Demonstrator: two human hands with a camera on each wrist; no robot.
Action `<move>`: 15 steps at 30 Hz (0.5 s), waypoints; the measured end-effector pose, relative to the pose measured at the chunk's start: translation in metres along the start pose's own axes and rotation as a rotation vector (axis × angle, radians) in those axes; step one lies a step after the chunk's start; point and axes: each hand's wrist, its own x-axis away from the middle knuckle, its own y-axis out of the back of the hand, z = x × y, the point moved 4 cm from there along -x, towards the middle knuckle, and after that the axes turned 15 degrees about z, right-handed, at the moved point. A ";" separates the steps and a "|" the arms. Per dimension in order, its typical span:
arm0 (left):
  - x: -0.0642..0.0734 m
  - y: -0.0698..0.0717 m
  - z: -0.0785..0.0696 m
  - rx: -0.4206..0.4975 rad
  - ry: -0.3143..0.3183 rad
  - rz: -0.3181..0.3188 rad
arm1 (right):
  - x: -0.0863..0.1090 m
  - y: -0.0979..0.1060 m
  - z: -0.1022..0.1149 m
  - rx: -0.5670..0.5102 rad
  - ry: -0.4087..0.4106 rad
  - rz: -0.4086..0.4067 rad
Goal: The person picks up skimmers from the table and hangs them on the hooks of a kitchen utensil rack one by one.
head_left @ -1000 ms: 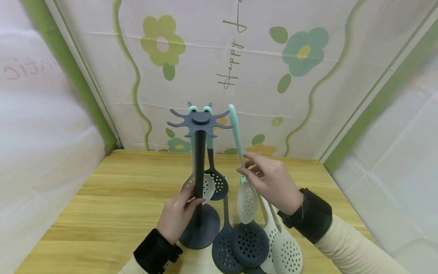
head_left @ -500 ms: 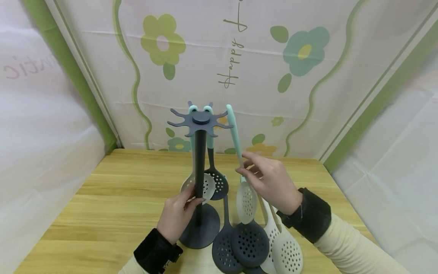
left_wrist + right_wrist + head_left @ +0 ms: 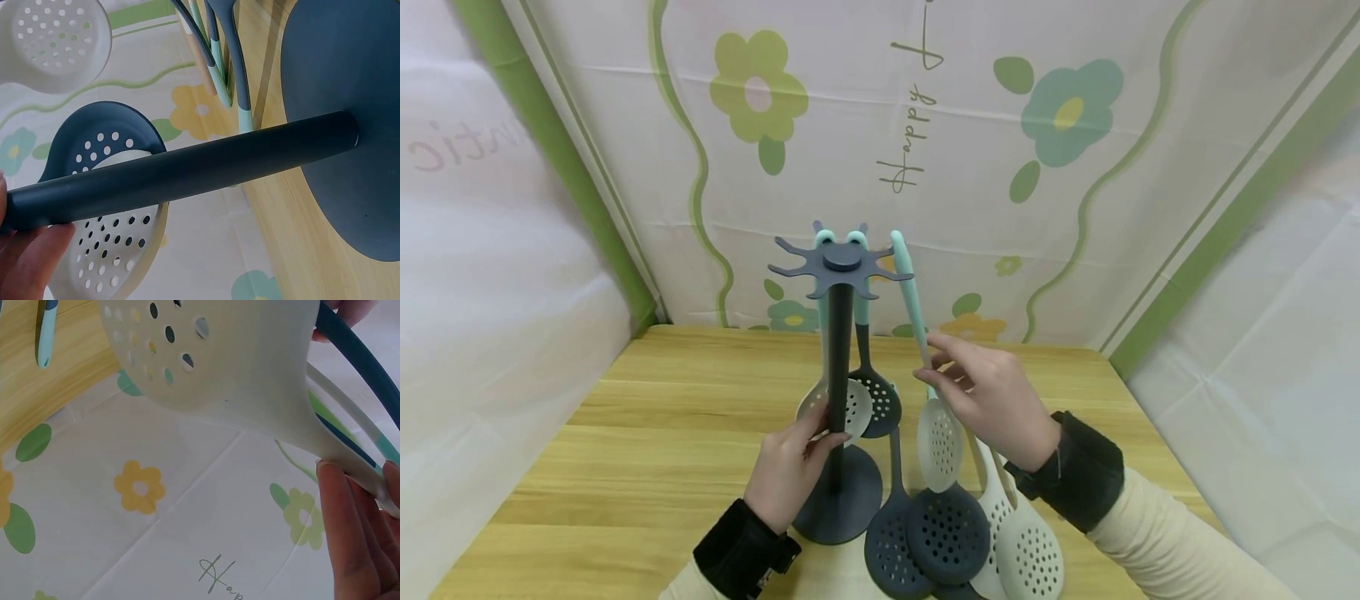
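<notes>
My left hand grips the dark post of a utensil stand, whose round base rests on the table. Around the stand's top spread several hooked arms. My right hand pinches a white slotted spoon by its shaft, bowl down. Its mint handle points up, its tip right at a right-hand arm of the stand. Behind the post hang a dark slotted spoon and a white slotted spoon, their mint loops over the rear arms.
In front of my right hand lie several perforated utensils on the wooden table, among them a dark skimmer and a white slotted turner. A flower-print cloth rises behind the table's far edge.
My right hand has shifted slightly left with the white slotted spoon, so the handle tip now overlaps the stand's arm. My left hand has stayed on the post.
</notes>
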 end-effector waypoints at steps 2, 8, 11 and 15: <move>0.000 0.000 0.000 -0.001 0.004 0.001 | 0.000 0.000 0.001 -0.001 0.004 0.001; -0.001 0.000 0.000 0.000 0.004 0.004 | -0.001 -0.002 0.001 -0.008 0.007 0.007; -0.001 0.000 0.000 0.003 0.005 0.006 | -0.001 -0.003 0.002 -0.011 0.005 0.014; 0.000 0.000 0.000 0.003 0.006 0.005 | -0.002 -0.005 0.004 -0.018 0.007 0.025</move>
